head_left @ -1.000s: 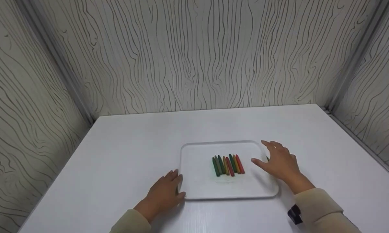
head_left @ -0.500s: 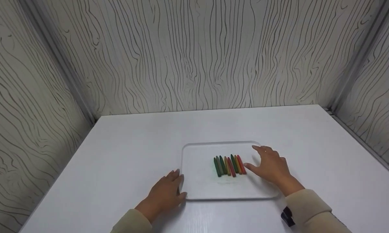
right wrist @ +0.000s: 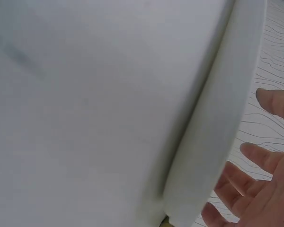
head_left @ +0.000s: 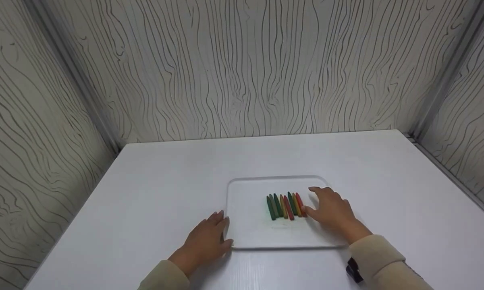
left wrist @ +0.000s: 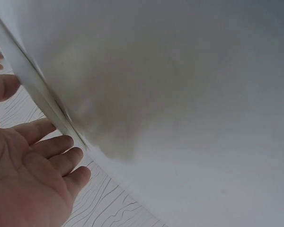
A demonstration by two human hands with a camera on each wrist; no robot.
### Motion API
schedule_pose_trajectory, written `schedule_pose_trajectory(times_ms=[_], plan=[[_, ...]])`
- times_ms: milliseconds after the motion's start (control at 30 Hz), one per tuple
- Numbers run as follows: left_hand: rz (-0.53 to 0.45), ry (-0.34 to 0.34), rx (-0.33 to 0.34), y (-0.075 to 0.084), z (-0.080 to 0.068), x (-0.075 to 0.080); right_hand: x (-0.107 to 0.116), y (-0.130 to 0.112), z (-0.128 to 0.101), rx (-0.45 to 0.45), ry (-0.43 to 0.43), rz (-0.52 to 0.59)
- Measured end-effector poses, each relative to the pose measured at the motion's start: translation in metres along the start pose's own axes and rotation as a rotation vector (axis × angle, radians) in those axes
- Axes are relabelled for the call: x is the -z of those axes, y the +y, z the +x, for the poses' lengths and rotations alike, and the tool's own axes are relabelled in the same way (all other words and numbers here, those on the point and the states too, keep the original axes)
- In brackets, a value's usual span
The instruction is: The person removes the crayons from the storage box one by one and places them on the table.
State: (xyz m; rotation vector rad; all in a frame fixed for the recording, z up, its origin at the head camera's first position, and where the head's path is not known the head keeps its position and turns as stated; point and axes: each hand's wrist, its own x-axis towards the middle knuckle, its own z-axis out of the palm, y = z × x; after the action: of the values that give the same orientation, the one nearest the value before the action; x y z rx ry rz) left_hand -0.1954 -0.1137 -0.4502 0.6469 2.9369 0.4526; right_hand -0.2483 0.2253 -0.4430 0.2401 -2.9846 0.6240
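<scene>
Hand, left [head_left: 203, 241]: lower centre-left of the head frame, set against the left edge of the tray [head_left: 248, 237] near its near-left corner. Fingers are extended and unclamped, with the thumb apart from them; the left wrist view shows fingertips at the edge.

Tray: lower centre, flat on the white table [head_left: 177, 169]. It appears rigid, light and smooth, so it may slide if pushed; hold it by the low rim, at opposite sides.

Contents: one row of crayons [head_left: 289, 208], lying side by side right of the tray's middle, their lengths running up and down the frame. Colours from left: greens, yellow, red, green, yellow-orange, red. Judged handling: very light, stiff, slightly slick, liable to roll and to snap under bending. Pinch each at mid-length, or square the row from both outer sides. A faint greenish smear lies on the tray below the row.

Hand, right [head_left: 331, 210]: above the tray's right side. Thumb and fingers are spread apart, gripping nothing visible. The thumb tip overlaps the rightmost red crayon [head_left: 300, 203] in the head frame; actual contact cannot be told.
</scene>
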Motion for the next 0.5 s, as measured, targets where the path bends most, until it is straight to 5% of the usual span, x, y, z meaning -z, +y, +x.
schedule_pose_trajectory(times_ms=[500], plan=[[0.007,0.003,0.024,0.0009,0.0011,-0.0012,-0.0059,-0.0026,0.0038,0.018,-0.035,0.046]])
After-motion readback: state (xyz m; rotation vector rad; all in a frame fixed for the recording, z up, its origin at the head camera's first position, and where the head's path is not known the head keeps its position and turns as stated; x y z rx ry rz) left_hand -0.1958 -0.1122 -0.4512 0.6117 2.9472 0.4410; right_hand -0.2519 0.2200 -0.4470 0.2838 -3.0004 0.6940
